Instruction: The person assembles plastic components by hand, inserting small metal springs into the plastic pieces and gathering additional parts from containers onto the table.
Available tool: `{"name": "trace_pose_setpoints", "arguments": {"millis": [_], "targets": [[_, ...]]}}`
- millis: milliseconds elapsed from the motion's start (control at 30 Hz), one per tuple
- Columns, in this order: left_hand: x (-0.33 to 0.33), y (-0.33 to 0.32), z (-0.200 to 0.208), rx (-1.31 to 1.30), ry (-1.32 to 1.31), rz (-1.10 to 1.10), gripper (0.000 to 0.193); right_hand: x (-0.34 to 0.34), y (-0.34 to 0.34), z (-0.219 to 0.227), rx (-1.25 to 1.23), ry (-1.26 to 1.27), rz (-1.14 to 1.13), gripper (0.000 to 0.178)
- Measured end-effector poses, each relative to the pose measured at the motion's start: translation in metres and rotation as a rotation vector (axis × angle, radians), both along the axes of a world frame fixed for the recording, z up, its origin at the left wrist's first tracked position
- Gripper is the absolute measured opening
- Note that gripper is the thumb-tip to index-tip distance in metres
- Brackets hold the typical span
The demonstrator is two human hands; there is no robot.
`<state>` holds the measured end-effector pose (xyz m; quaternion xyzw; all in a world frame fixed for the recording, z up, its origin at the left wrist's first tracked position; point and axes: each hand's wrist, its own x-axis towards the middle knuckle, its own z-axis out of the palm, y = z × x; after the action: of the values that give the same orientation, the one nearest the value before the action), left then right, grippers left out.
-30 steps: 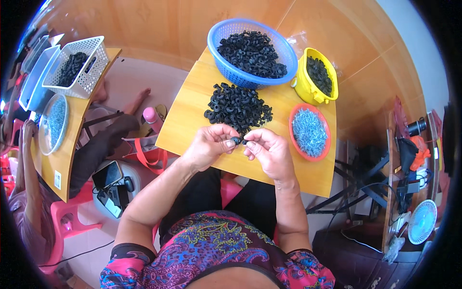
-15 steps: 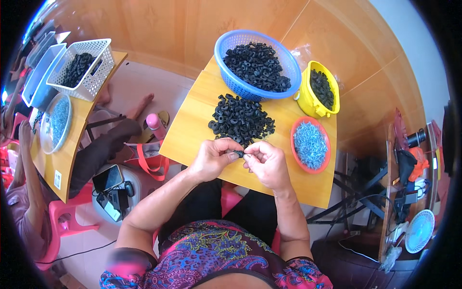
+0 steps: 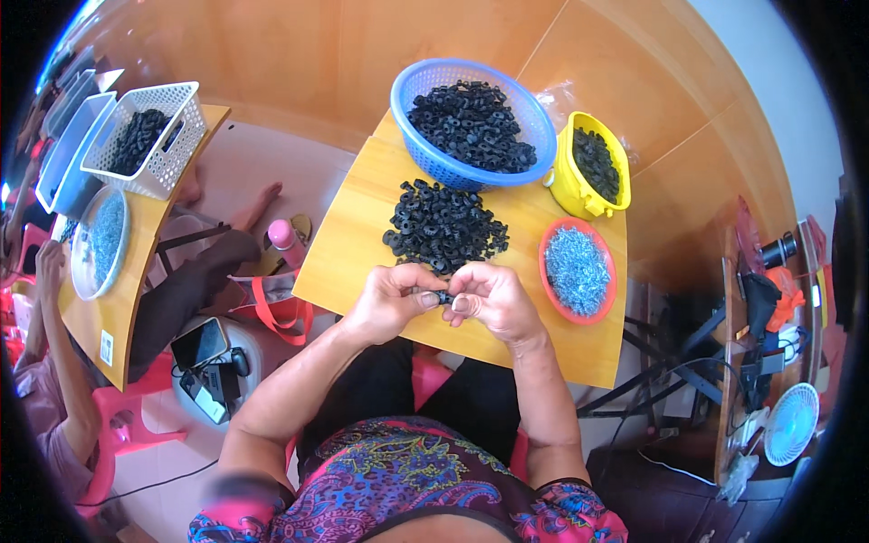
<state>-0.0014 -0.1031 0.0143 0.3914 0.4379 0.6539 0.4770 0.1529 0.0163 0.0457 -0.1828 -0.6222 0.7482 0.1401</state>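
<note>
Both hands meet over the near edge of the wooden table, just below a heap of small black plastic parts [image 3: 444, 224]. My left hand [image 3: 391, 299] pinches one small black plastic part [image 3: 443, 297] between thumb and forefinger. My right hand [image 3: 493, 303] is closed against the same part from the other side, thumb and fingertips pressed together; whether a second tiny piece sits in them is too small to tell. To the right of my hands stands a red-orange dish [image 3: 612, 282] full of small shiny blue-silver pieces [image 3: 577, 270].
Behind the heap a blue basket [image 3: 409, 136] and a yellow tub [image 3: 565, 181] hold more black parts. The table [image 3: 348, 240] ends close to my lap. At left, another person's arm [image 3: 68, 362] rests by a second table [image 3: 172, 235] with baskets. A small fan [image 3: 790, 430] stands right.
My fingertips have drawn slightly left and down with the black part, and the right fingers have curled closer around it. The whole view has shifted a little.
</note>
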Motion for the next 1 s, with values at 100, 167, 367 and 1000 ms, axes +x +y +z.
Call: {"name": "trace_pose_setpoints", "arguments": {"millis": [100, 167, 367, 1000], "targets": [[0.006, 0.0, -0.002, -0.027, 0.068, 0.003, 0.011, 0.005, -0.001, -0.002, -0.056, -0.001, 0.019, 0.015], [0.009, 0.002, -0.005, -0.02, 0.061, -0.021, 0.008, 0.003, -0.003, -0.001, -0.001, -0.063, 0.0, 0.011], [0.022, 0.01, -0.019, -0.252, 0.168, 0.028, 0.009, 0.01, -0.006, -0.017, 0.093, -0.111, -0.105, 0.009], [-0.049, 0.02, -0.025, -0.104, 0.759, 0.68, 0.019, 0.058, 0.135, 0.024, 0.464, -0.185, -0.564, 0.016]]}}
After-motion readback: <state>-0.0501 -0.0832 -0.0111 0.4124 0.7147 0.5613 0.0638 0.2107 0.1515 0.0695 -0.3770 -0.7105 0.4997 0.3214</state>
